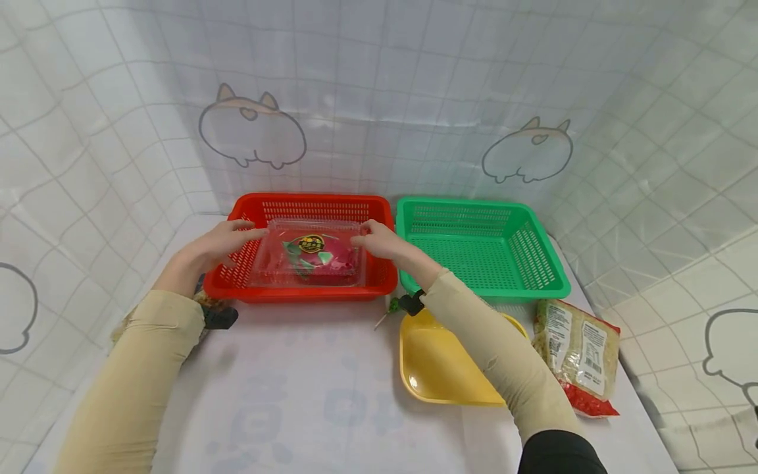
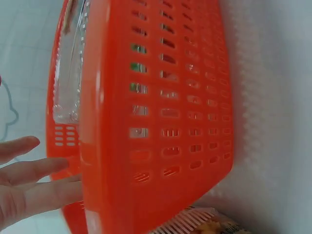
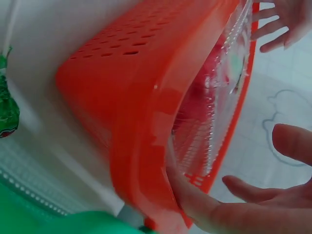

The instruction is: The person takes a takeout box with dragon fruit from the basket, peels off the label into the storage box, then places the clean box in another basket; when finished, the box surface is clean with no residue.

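Note:
A clear plastic fruit box (image 1: 309,253) with a black-and-gold label lies in the red basket (image 1: 314,294). Something pink and green, resembling dragon fruit, shows through its lid. My left hand (image 1: 227,242) hovers over the basket's left end, fingers spread and apart from the box; the left wrist view shows some fingers (image 2: 36,170) reaching past the red rim. At the other end, my right hand (image 1: 383,240) is beside the box's right edge with its fingers loosely bent. In the right wrist view this hand (image 3: 253,202) holds nothing, and one finger dips inside the rim.
A green basket (image 1: 468,289) stands right of the red one. In front of it are a yellow tray (image 1: 438,362), partly under my right forearm, and a bagged food packet (image 1: 583,355). A green-wrapped lollipop (image 1: 393,305) lies between. Another packet (image 2: 204,223) sits by the red basket's left end.

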Tool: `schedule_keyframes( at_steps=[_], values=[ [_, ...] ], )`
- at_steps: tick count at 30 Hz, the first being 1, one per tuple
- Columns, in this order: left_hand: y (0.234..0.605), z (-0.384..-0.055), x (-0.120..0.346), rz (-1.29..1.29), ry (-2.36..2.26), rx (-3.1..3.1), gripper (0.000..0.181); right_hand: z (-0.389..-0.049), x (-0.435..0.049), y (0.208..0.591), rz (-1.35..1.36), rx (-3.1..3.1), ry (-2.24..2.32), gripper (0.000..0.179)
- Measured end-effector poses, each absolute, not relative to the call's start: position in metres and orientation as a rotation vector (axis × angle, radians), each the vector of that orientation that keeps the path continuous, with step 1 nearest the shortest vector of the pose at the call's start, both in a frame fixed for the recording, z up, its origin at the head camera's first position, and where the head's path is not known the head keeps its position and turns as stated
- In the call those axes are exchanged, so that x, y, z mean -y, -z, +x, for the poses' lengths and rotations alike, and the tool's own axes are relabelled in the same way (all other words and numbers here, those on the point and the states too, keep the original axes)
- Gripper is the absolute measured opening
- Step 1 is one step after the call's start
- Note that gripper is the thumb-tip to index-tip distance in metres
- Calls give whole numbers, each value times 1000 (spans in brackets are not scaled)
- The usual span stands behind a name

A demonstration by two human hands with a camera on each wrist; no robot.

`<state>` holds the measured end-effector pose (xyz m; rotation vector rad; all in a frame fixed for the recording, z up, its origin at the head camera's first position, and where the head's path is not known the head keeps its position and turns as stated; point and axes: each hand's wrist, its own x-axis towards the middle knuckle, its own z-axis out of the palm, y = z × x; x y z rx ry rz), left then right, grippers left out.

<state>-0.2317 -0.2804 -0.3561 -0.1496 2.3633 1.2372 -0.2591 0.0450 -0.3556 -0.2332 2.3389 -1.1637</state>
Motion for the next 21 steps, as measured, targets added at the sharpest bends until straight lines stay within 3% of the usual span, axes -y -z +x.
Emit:
schedule_keyframes(
  at_steps=[9,16,21],
  values=[
    [361,-252,291,-153,-1242,-2191,92,-283,-36,362,-51,-2080,1266,80],
    [369,-261,299,-105,-1320,-1995,73,-294,-34,365,-25,-2069,1222,70],
    [377,-263,305,-39,-1343,-1960,71,-300,-33,370,-36,-2071,1199,62]
  ],
)
